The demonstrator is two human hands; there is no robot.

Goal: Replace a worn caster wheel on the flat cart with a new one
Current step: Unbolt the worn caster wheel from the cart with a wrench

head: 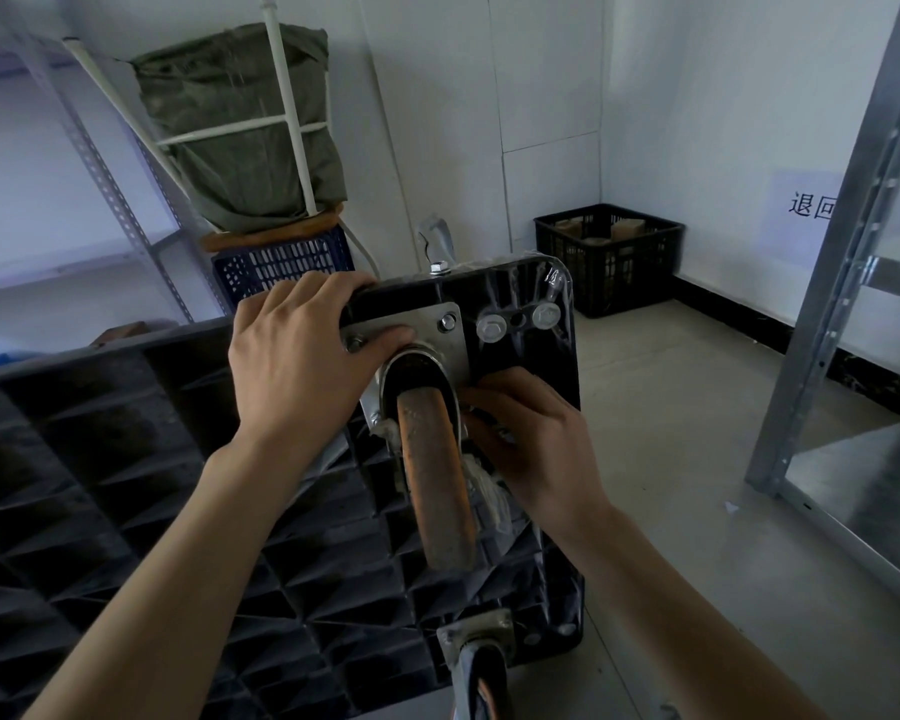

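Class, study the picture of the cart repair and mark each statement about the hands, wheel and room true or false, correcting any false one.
1. The cart is turned so its ribbed underside faces the camera. True.
2. The left hand grips the cart's top edge, thumb on the metal mounting plate. True.
3. The orange wheel has been taken off the cart. False: it sits in its fork under the plate.
4. The right hand holds a hammer. False: it works beside the wheel; no hammer shows.
5. A black crate stands in the far corner. True.
6. The crate under the green sack is red. False: the crate is blue.
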